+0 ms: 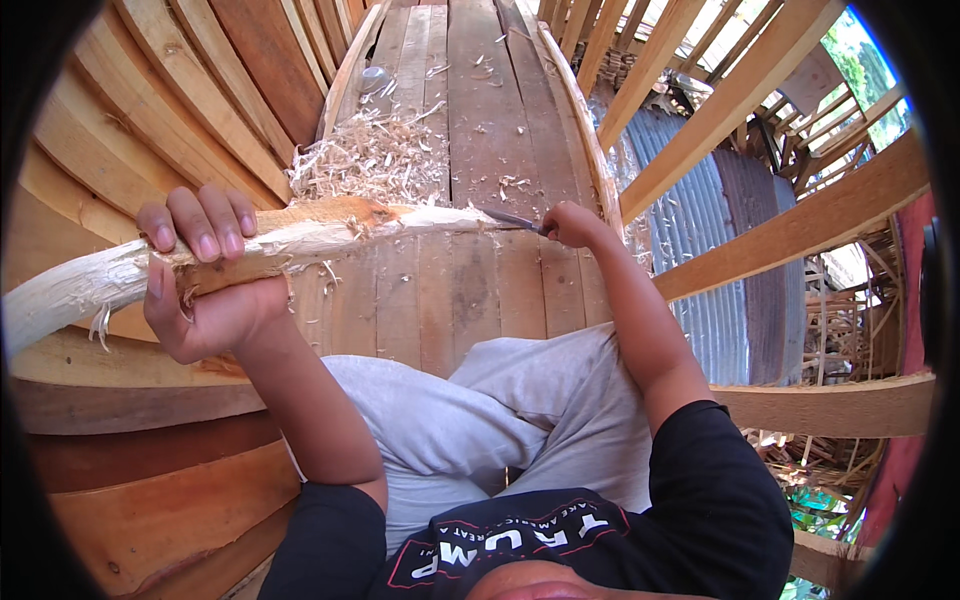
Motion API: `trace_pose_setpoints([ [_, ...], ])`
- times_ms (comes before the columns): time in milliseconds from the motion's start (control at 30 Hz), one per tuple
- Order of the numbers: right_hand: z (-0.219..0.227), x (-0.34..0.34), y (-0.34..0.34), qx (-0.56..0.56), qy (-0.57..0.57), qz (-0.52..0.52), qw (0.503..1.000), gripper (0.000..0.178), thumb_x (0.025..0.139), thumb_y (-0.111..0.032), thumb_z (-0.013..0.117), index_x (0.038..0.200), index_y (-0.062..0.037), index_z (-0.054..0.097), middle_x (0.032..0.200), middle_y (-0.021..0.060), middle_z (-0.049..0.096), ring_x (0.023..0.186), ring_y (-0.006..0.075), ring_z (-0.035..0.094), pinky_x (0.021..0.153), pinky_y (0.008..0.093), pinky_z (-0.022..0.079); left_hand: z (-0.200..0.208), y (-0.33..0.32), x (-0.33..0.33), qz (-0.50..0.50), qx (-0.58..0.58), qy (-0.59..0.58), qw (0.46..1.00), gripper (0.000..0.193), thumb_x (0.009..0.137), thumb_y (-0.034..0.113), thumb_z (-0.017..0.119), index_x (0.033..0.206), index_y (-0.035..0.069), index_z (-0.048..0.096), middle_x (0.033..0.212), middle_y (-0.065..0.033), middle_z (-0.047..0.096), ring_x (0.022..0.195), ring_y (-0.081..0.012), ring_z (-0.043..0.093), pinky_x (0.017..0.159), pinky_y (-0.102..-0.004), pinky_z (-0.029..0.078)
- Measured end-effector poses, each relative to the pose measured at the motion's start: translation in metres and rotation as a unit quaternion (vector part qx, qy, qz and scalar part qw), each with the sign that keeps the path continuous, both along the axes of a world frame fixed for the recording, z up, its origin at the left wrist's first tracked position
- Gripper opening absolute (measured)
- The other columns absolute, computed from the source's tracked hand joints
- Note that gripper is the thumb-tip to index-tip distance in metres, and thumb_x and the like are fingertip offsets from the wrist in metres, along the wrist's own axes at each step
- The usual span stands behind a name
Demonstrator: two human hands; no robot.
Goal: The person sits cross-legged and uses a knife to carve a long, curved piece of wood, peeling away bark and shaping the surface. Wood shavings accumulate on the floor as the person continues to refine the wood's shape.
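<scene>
A long, pale, peeled wooden branch (330, 232) lies across the view from the left rim to the middle, with thin curls of wood hanging from it. My left hand (212, 265) is wrapped round its thicker part, fingers over the top and thumb at the near side. At the branch's right tip is a knife (512, 219), its dark blade pointing left and seeming to touch the wood. My right hand (577, 224) is closed round the knife's handle, which the fingers mostly hide.
A heap of wood shavings (375, 160) lies on the plank floor (490, 100) beyond the branch, near a small clear cup (375, 80). Wooden slats (170, 90) rise on the left. At right stands an open slat railing (740, 110), with corrugated metal sheets (690, 240) beyond it.
</scene>
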State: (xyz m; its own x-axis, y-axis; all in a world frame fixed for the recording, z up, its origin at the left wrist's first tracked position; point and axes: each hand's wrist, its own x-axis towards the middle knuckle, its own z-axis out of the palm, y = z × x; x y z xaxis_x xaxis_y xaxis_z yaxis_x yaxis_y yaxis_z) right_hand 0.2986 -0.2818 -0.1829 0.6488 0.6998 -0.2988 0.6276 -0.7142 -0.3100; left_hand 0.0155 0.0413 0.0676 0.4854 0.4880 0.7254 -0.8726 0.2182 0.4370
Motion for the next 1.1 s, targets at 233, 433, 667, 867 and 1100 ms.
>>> trace_pose_setpoints([
  [233, 0.011, 0.007, -0.008, 0.019, -0.031, -0.067, 0.997, 0.021, 0.075, -0.011, 0.074, 0.096, -0.0108, 0.072, 0.090, 0.0104, 0.071, 0.088, 0.0282, 0.067, 0.075, 0.0394, 0.052, 0.004, -0.006, -0.003, 0.015, 0.004, -0.020, 1.000, 0.022, 0.078, 0.031, 0.058, 0.085, 0.016, 0.044, 0.068, 0.0000, 0.046, 0.061, -0.0122, 0.043, 0.065, -0.0301, 0.035],
  [433, 0.001, -0.002, 0.006, 0.021, -0.207, -0.119, 0.971, 0.019, 0.073, -0.010, 0.072, 0.092, -0.0126, 0.071, 0.091, 0.0094, 0.071, 0.090, 0.0278, 0.067, 0.075, 0.0401, 0.052, 0.008, -0.002, -0.009, 0.056, -0.002, -0.025, 0.998, 0.022, 0.076, 0.032, 0.058, 0.083, 0.016, 0.044, 0.067, 0.0010, 0.044, 0.060, -0.0118, 0.040, 0.064, -0.0302, 0.034],
  [667, -0.012, -0.020, 0.018, -0.030, -0.136, -0.074, 0.987, 0.016, 0.075, -0.009, 0.068, 0.091, -0.0122, 0.070, 0.088, 0.0104, 0.069, 0.089, 0.0318, 0.066, 0.075, 0.0419, 0.052, 0.007, 0.000, -0.010, 0.056, -0.006, -0.008, 0.998, 0.022, 0.077, 0.032, 0.058, 0.083, 0.017, 0.044, 0.068, 0.0011, 0.044, 0.060, -0.0118, 0.040, 0.064, -0.0303, 0.034],
  [867, -0.004, -0.026, 0.043, 0.041, -0.035, 0.072, 0.996, 0.012, 0.078, -0.013, 0.067, 0.090, -0.0116, 0.069, 0.088, 0.0122, 0.068, 0.088, 0.0323, 0.066, 0.074, 0.0432, 0.052, 0.010, -0.001, -0.011, 0.033, 0.015, -0.022, 0.999, 0.022, 0.078, 0.034, 0.059, 0.084, 0.017, 0.045, 0.069, 0.0023, 0.045, 0.061, -0.0107, 0.042, 0.064, -0.0295, 0.035],
  [1100, -0.011, -0.024, 0.052, 0.088, -0.169, -0.077, 0.979, 0.015, 0.082, -0.013, 0.064, 0.097, -0.0087, 0.066, 0.086, 0.0144, 0.066, 0.087, 0.0331, 0.065, 0.072, 0.0453, 0.051, 0.008, 0.000, -0.013, 0.033, 0.016, -0.022, 0.999, 0.024, 0.078, 0.035, 0.060, 0.084, 0.017, 0.045, 0.069, 0.0026, 0.046, 0.061, -0.0103, 0.042, 0.065, -0.0289, 0.035],
])
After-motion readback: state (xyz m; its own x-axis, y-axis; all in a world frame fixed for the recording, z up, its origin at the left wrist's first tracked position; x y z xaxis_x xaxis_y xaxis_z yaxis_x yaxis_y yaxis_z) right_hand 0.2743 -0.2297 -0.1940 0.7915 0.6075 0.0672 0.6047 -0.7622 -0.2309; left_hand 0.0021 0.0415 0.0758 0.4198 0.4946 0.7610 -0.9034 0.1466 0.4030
